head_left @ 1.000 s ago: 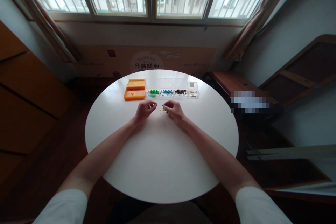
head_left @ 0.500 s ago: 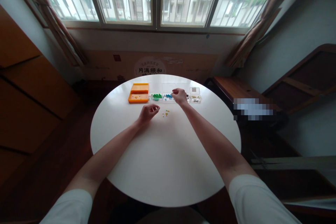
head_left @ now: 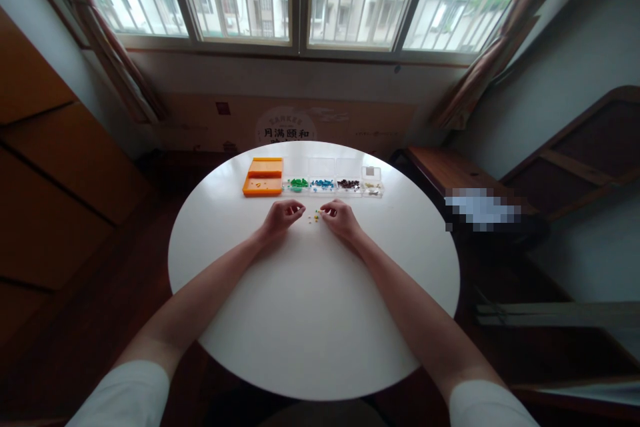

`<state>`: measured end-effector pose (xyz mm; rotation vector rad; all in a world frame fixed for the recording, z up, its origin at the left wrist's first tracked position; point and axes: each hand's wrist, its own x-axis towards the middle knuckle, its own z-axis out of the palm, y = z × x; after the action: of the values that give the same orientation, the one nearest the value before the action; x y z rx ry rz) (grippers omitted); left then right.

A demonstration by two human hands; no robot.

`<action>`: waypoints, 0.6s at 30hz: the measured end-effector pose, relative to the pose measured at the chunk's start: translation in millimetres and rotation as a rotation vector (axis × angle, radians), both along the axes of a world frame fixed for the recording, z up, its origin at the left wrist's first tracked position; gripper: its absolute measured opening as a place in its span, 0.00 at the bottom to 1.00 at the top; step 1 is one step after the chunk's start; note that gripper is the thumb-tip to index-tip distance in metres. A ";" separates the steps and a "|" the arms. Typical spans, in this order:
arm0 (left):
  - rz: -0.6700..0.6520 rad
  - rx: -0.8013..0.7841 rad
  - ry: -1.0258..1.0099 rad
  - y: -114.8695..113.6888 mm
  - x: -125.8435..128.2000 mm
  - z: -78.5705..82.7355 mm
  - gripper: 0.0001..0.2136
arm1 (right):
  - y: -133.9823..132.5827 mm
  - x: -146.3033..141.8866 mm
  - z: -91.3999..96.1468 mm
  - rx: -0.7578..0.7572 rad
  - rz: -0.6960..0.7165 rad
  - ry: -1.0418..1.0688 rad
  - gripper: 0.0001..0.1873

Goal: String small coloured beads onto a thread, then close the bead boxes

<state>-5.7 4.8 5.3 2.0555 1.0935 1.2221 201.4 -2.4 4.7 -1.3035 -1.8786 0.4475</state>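
Observation:
A few tiny yellow and green beads (head_left: 315, 217) lie loose on the round white table (head_left: 310, 320). My left hand (head_left: 283, 217) rests just left of them, fingers curled in a pinch. On their right rests my right hand (head_left: 341, 217), its fingertips pinched together close to the beads. What either pinch holds is too small to make out. Behind the hands stands a row of clear boxes with green beads (head_left: 299, 183), blue beads (head_left: 323, 183), dark beads (head_left: 348, 183) and pale beads (head_left: 371, 184). An open orange box (head_left: 263, 177) sits at the row's left end.
Windows and curtains fill the far wall, with a cardboard panel bearing printed characters (head_left: 285, 130) below them. Wooden furniture (head_left: 55, 167) stands at the left, a low wooden bench (head_left: 440, 167) and a wooden frame at the right. The floor is dark wood.
My right hand reached out to the clear boxes half a second ago and has come back beside the loose beads. My left hand stayed in place.

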 end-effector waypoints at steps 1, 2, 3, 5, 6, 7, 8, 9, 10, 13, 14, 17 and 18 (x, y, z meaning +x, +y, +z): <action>-0.001 0.001 0.002 0.2 -0.1 0.1 0.12 | -0.4 0.0 0.2 0.006 0.004 -0.007 0.07; -0.003 0.002 0.005 0.3 -0.2 0.2 0.12 | -0.7 0.0 0.3 0.010 0.010 -0.017 0.07; -0.005 0.004 0.008 0.4 -0.3 0.3 0.12 | -1.0 0.0 0.4 0.012 0.018 -0.024 0.06; -0.007 0.004 0.014 0.5 -0.5 0.5 0.12 | -1.6 -0.1 0.6 0.009 0.029 -0.032 0.07; -0.007 0.002 0.016 0.4 -0.5 0.4 0.12 | -1.9 -0.2 0.7 0.006 0.030 -0.034 0.07; -0.007 -0.001 0.017 0.4 -0.6 0.3 0.12 | -2.3 -0.4 0.9 0.003 0.028 -0.034 0.07; -0.007 -0.004 0.017 0.3 -0.7 0.1 0.11 | -2.6 -0.5 1.1 0.000 0.025 -0.035 0.06; -0.006 -0.006 0.016 0.2 -0.8 -0.1 0.11 | -2.9 -0.7 1.2 0.001 0.021 -0.035 0.06; -0.005 -0.007 0.014 0.1 -0.8 -0.3 0.11 | -3.0 -0.9 1.4 0.003 0.014 -0.034 0.06; -0.002 0.000 0.008 0.1 -0.9 -0.5 0.12 | -2.7 -1.3 1.2 0.015 -0.010 -0.023 0.06; -0.003 0.004 0.009 0.2 -0.8 -0.4 0.12 | -2.4 -1.4 1.0 0.015 -0.015 -0.020 0.07; -0.006 0.014 0.014 0.6 -0.3 0.0 0.12 | -1.8 -1.4 0.8 0.003 -0.014 -0.028 0.06; -0.006 0.016 0.016 0.8 -0.2 -0.1 0.12 | -1.9 -1.5 1.0 -0.001 -0.010 -0.033 0.06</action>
<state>-5.9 5.6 5.2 2.0819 1.0875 1.2170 199.9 -4.3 5.7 -1.3275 -1.8989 0.4242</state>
